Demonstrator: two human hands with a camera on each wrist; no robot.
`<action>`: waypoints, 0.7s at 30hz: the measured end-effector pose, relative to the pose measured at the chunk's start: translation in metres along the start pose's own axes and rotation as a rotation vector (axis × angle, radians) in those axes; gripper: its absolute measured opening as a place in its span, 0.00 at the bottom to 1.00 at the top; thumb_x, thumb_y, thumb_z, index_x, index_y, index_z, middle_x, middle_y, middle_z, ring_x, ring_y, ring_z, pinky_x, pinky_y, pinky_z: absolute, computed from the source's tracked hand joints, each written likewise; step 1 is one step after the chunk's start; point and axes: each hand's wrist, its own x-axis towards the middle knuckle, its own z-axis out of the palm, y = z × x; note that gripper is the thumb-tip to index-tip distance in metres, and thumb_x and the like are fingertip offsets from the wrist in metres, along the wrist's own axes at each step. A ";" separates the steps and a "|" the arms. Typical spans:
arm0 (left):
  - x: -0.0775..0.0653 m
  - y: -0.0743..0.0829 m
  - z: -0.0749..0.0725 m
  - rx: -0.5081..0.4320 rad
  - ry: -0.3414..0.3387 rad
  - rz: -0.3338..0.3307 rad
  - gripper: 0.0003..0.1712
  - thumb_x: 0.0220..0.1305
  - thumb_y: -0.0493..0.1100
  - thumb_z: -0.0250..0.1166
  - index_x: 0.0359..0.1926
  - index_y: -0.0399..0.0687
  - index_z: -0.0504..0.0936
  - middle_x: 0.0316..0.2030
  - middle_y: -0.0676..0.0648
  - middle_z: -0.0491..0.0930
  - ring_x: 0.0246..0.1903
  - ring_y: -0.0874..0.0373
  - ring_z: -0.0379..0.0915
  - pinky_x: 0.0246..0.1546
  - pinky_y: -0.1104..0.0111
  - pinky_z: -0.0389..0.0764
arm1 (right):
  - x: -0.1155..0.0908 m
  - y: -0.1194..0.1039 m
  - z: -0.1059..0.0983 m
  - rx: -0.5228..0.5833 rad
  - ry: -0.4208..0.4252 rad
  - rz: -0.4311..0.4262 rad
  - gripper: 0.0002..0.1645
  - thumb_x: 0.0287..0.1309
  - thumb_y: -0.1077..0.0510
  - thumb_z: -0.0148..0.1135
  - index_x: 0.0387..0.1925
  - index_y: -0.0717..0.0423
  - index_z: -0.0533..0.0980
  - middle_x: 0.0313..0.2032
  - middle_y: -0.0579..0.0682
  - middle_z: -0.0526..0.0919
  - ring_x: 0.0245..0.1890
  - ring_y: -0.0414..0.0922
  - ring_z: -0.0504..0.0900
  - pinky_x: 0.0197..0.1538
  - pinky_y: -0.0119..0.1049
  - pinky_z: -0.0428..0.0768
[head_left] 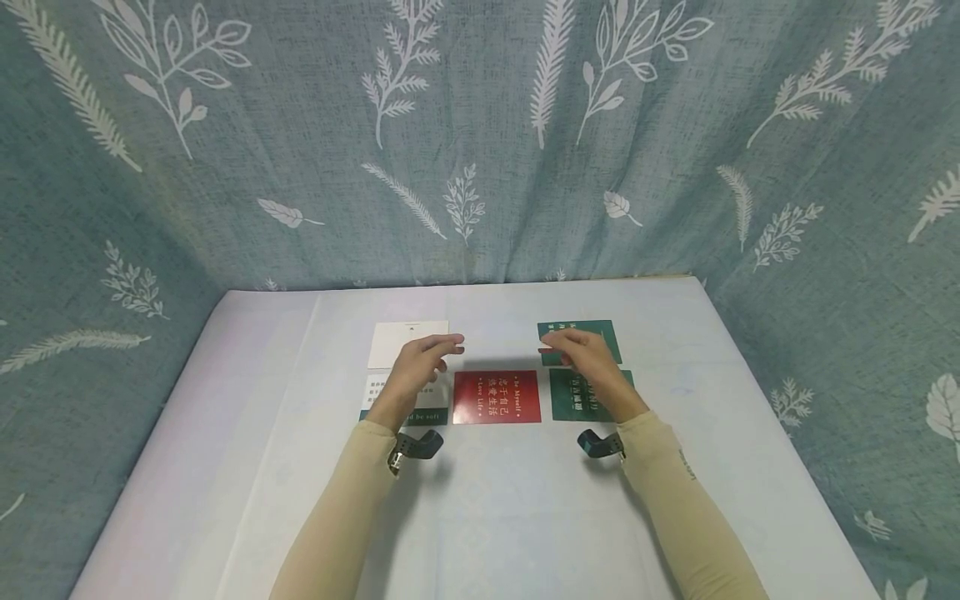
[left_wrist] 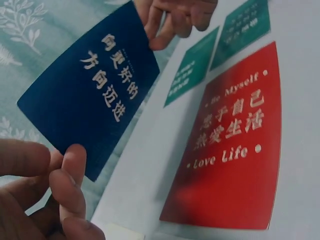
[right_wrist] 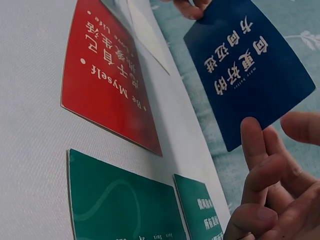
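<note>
A dark blue card (left_wrist: pixel 95 90) with white Chinese lettering is held up between both hands, tilted above the table. My left hand (head_left: pixel 420 367) pinches one end of it between thumb and fingers. The opposite end is pinched by my right hand (head_left: pixel 592 367). From the right wrist, the same blue card (right_wrist: pixel 245 70) shows its printed face, with the right fingertips (right_wrist: pixel 251 131) at its lower edge. Beneath the gap between the hands, a red card (head_left: pixel 497 397) reading "Be Myself" and "Love Life" lies flat. In the head view the blue face is hidden.
On the white table (head_left: pixel 510 508), a plain white card (head_left: pixel 393 342) and a white-and-green card (head_left: pixel 429 417) lie at the left, partly under the left hand. Two green cards, one farther back (head_left: pixel 603 333) and one nearer (head_left: pixel 566 400), lie at the right. A patterned curtain (head_left: pixel 480 200) surrounds the table.
</note>
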 end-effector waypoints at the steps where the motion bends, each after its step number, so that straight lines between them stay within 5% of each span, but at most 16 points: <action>1: 0.000 0.000 0.000 -0.012 -0.001 -0.007 0.20 0.73 0.55 0.58 0.59 0.55 0.83 0.54 0.48 0.82 0.44 0.49 0.72 0.48 0.57 0.71 | 0.000 0.000 0.000 0.002 -0.003 -0.007 0.25 0.66 0.39 0.64 0.52 0.52 0.84 0.48 0.50 0.84 0.43 0.51 0.76 0.50 0.47 0.73; 7: -0.001 0.000 -0.001 -0.049 -0.004 -0.024 0.24 0.70 0.60 0.61 0.59 0.53 0.83 0.54 0.46 0.77 0.45 0.51 0.71 0.49 0.58 0.70 | 0.000 0.002 0.001 0.017 -0.019 -0.041 0.25 0.65 0.43 0.66 0.55 0.55 0.82 0.52 0.53 0.83 0.45 0.49 0.76 0.53 0.48 0.74; 15: 0.000 -0.002 0.000 0.000 0.002 0.038 0.20 0.68 0.53 0.65 0.59 0.58 0.83 0.57 0.50 0.79 0.49 0.49 0.72 0.55 0.50 0.72 | 0.000 0.005 0.003 0.027 -0.026 -0.050 0.26 0.66 0.46 0.66 0.60 0.53 0.79 0.55 0.54 0.84 0.56 0.50 0.78 0.58 0.47 0.74; 21: 0.004 -0.002 0.007 -0.010 0.083 0.117 0.17 0.67 0.48 0.68 0.55 0.56 0.83 0.51 0.48 0.82 0.50 0.50 0.76 0.55 0.53 0.74 | 0.000 0.003 0.007 0.054 0.043 -0.032 0.27 0.65 0.48 0.66 0.61 0.55 0.77 0.53 0.57 0.85 0.57 0.52 0.78 0.58 0.49 0.73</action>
